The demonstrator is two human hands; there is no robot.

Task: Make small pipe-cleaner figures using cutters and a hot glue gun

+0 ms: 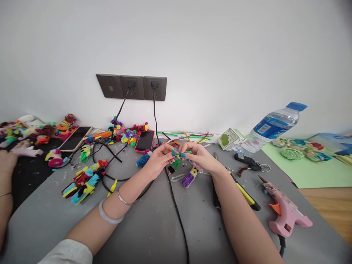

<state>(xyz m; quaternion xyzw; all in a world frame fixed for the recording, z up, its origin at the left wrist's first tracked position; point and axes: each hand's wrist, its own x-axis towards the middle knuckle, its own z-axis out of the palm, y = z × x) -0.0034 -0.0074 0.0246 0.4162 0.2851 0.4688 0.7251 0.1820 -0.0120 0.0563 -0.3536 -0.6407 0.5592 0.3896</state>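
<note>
My left hand and my right hand meet above the middle of the grey table, fingertips pinched on a small green pipe-cleaner piece. Parts of that piece are covered by the fingers. Just below my right hand lies a small figure with a yellow top and a purple lower part, beside silvery tinsel strands. A blue fuzzy piece rests close to my left hand.
Fuzzy figures, two phones and black cables lie left. At right are a tilted bottle, a box, keys, a yellow-black cutter and a pink glue gun. Another person's hand shows far left.
</note>
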